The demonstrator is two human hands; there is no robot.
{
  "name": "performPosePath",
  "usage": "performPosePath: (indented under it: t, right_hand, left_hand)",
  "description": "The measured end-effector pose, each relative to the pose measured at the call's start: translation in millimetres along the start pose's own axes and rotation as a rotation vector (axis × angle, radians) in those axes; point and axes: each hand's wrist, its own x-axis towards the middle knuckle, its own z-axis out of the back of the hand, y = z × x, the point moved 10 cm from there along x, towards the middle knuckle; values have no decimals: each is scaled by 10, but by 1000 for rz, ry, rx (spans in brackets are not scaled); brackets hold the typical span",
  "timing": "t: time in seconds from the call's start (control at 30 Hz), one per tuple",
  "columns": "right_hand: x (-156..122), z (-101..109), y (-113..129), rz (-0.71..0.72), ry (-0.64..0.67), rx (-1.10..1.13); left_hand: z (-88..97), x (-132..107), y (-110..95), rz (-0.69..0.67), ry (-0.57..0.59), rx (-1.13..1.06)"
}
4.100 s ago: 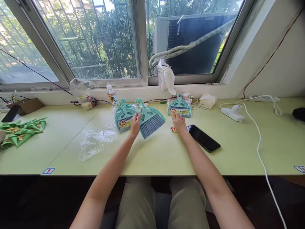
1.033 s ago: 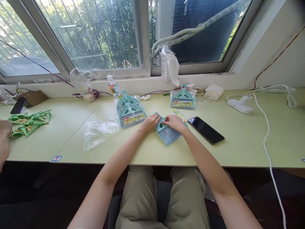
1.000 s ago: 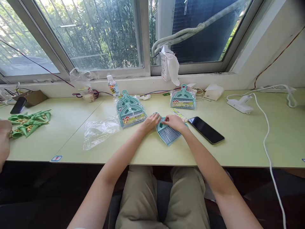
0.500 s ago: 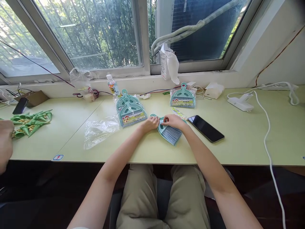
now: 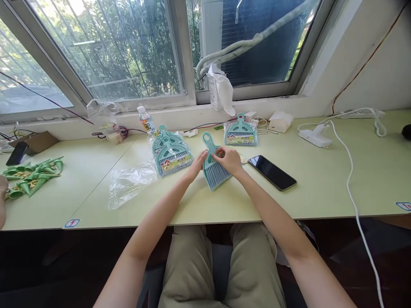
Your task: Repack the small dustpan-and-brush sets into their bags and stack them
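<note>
A teal hand brush (image 5: 216, 174) with grey-blue bristles is held tilted over the table, its looped handle pointing up and away. My left hand (image 5: 199, 163) is closed on its left edge. From the right, my right hand (image 5: 229, 160) has its fingers bent onto the brush's upper body, thumb and fingertips pressed there. Whether a dustpan lies behind the brush I cannot tell. Left of my hands lie wrapped teal brush-and-dustpan sets (image 5: 173, 155), overlapping. Another wrapped set (image 5: 240, 131) lies farther back. A printed card is partly hidden behind my right hand.
A black phone (image 5: 272, 172) lies to the right. Crumpled clear plastic bag (image 5: 131, 184) is at left, a bottle (image 5: 147, 119) behind. A white power strip (image 5: 315, 136) trails its cord over the front edge. Another person's hand (image 5: 2, 201) is at far left, near green cones (image 5: 35, 177).
The brush has been raised and turned so its handle points up and away. Both hands moved slightly left with it. The other person's hand drew back toward the left edge.
</note>
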Motion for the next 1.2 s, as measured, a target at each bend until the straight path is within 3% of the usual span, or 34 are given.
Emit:
performPosePath:
  t: [0.07,0.17,0.23,0.3,0.37,0.5,0.67,0.87,1.07,1.13,1.2]
  right_hand:
    - [26,-14,-49,24,10,66]
    - [88,128,-400,-72,-103,68]
    - [95,259,-680,-159,-201,-67]
    - [96,239,-857,-181,-163,-234]
    - [85,82,-958,-169,-23,-365]
    - [61,-196,-1002,-128,169,-428]
    - [139,-314,-1084,-192,234,-205]
    - [113,-340,-1113,-256,313,-101]
    - [55,-340,-1077,-265,398,-95]
    - [70,-288,-1120,-299,373,-82]
    - [116,-149,-1176,-353,256,15]
  left_hand:
    - [-98,12,117,91,101,-68]
    - [-9,28,217,148,52,-95]
    - [71,21,251,176,5,-86]
    - [128,5,249,188,-27,-65]
    - [158,-10,217,176,-41,-50]
    - [202,-17,141,115,-57,-108]
    - [380,-16,30,-43,-174,-203]
    - [419,-7,90,-33,-193,-217]
    - [369,-11,6,-128,-165,-242]
    - [383,-24,-21,-152,-184,-256]
    - [425,-34,-31,-164,-224,-256]
